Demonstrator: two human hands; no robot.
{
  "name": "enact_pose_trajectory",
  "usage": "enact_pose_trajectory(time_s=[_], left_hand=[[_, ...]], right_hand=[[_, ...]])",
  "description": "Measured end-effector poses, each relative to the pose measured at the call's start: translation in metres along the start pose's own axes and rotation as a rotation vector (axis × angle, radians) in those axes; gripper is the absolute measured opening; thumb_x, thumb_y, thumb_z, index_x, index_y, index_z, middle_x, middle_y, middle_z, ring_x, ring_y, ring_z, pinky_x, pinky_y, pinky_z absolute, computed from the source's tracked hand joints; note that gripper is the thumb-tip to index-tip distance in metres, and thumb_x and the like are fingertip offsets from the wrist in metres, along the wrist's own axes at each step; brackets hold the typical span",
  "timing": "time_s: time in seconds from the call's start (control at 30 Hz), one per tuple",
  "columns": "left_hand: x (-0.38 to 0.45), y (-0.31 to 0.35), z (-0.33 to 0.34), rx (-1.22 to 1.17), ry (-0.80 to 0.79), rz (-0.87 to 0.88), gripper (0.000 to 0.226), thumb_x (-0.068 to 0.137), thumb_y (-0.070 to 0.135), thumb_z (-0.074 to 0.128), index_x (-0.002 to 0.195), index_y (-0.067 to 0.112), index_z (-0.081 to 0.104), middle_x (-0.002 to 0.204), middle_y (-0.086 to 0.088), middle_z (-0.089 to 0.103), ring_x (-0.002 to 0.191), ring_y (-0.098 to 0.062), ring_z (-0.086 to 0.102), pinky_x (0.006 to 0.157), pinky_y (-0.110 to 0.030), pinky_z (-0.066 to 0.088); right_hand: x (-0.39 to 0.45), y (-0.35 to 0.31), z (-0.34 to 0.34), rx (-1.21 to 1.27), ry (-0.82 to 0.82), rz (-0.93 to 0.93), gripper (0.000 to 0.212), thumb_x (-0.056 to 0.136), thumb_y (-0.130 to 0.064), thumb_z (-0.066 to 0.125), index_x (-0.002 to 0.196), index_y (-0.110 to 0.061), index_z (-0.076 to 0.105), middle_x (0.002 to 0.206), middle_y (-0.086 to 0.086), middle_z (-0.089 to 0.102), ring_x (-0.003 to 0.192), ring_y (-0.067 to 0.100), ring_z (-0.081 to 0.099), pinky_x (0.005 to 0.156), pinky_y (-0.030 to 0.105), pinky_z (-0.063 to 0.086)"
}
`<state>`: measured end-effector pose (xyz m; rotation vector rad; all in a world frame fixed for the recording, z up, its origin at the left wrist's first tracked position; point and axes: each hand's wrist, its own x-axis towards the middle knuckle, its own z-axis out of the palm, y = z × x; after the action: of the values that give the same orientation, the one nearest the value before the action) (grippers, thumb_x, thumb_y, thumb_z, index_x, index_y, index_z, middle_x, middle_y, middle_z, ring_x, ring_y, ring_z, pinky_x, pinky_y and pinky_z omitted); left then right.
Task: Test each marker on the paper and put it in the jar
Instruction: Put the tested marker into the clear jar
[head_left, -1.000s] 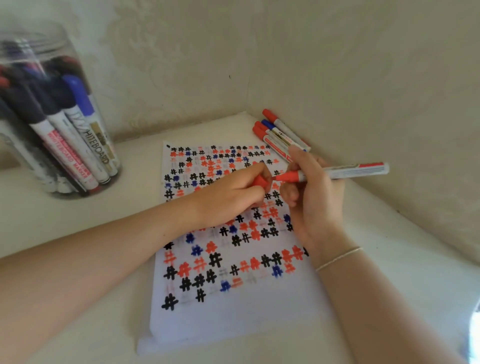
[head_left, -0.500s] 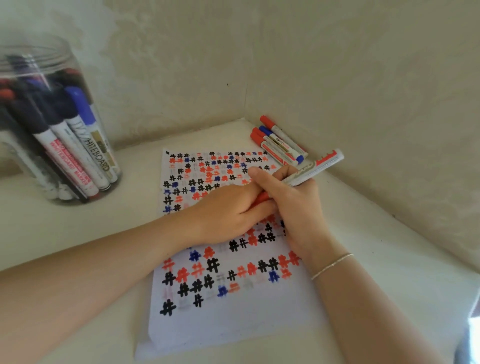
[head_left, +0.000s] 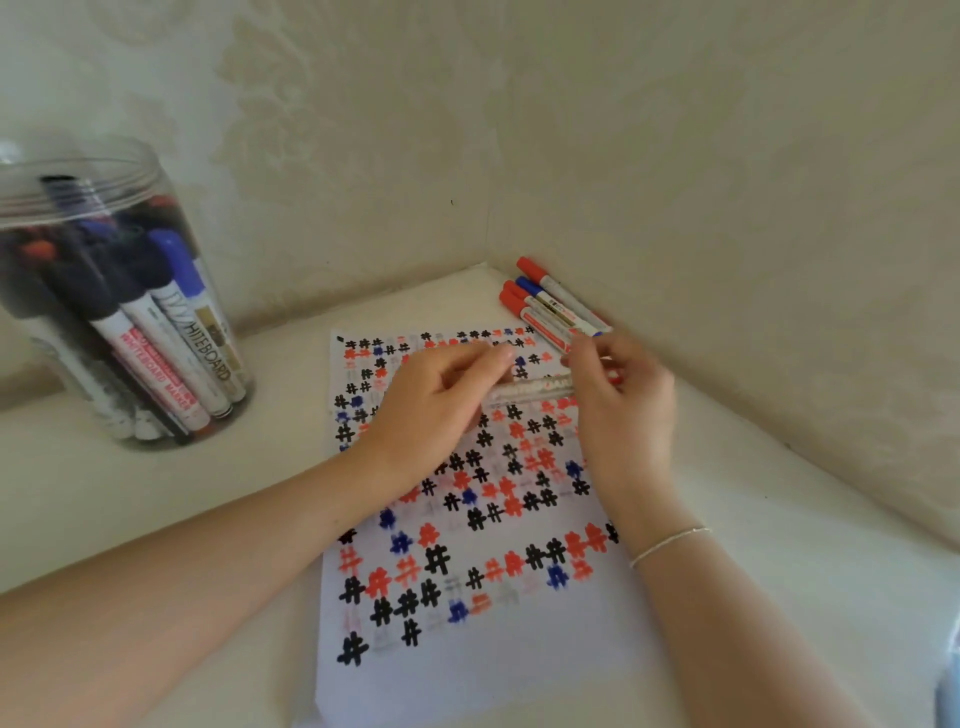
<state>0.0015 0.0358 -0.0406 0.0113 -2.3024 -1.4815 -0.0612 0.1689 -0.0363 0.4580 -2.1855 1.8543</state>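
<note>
Both hands meet over the paper (head_left: 467, 649), each gripping one end of a marker (head_left: 535, 388): left hand (head_left: 436, 410) curled round its left end, right hand (head_left: 621, 410) pinching the other. Marker's long axis runs left-right between them, blurred; white barrel, red print. Whether its cap is on, cannot tell. Jar (head_left: 104, 291) stands well off to the left, nearer the left hand. Spare markers (head_left: 550, 306) lie just beyond the right hand.

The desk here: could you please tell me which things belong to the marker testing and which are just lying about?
Belong to the job:
- marker in hand, between left hand and right hand
- paper covered in hash marks
- jar of markers
- spare markers in the corner

Just there:
- bracelet on the right wrist
- wall
</note>
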Motion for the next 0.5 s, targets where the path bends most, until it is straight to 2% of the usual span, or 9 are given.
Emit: enact_pose_trajectory(time_s=[0.07, 0.2, 0.4, 0.5], left_hand=[[0.002, 0.002, -0.002, -0.058, 0.142, -0.065, 0.042, 0.095, 0.040, 0.047, 0.068, 0.015, 0.067, 0.041, 0.006, 0.047, 0.034, -0.010, 0.039, 0.041, -0.019, 0.035], [0.000, 0.005, -0.001, -0.085, 0.285, -0.077, 0.049, 0.093, 0.037, 0.054, 0.048, 0.020, 0.061, 0.038, -0.003, 0.047, 0.034, -0.016, 0.041, 0.045, -0.016, 0.040], [0.001, 0.011, -0.004, 0.055, 0.268, -0.012, 0.048, 0.093, 0.026, 0.058, 0.048, 0.011, 0.058, 0.035, 0.005, 0.044, 0.034, -0.010, 0.039, 0.045, -0.021, 0.038], [0.012, 0.033, -0.018, 0.201, 0.202, 0.039, 0.045, 0.093, 0.026, 0.058, 0.050, 0.011, 0.058, 0.037, 0.003, 0.044, 0.035, -0.008, 0.039, 0.043, -0.020, 0.035]], right_hand=[[-0.004, -0.006, 0.006, 0.037, -0.060, -0.039, 0.047, 0.094, -0.021, 0.056, 0.051, -0.017, 0.037, 0.040, -0.011, 0.025, 0.043, 0.007, 0.020, 0.044, 0.019, 0.020], [-0.011, -0.011, 0.013, 0.069, -0.058, -0.084, 0.054, 0.092, -0.017, 0.057, 0.049, -0.021, 0.026, 0.042, -0.009, 0.021, 0.046, 0.007, 0.017, 0.046, 0.021, 0.019], [-0.014, -0.015, 0.011, 0.062, -0.071, -0.004, 0.050, 0.092, -0.014, 0.055, 0.051, -0.014, 0.026, 0.045, -0.009, 0.020, 0.047, 0.007, 0.017, 0.046, 0.020, 0.021], [-0.008, -0.022, 0.014, 0.186, -0.102, 0.164, 0.043, 0.093, -0.015, 0.053, 0.055, -0.001, 0.037, 0.048, 0.000, 0.022, 0.047, 0.014, 0.018, 0.047, 0.027, 0.019]])
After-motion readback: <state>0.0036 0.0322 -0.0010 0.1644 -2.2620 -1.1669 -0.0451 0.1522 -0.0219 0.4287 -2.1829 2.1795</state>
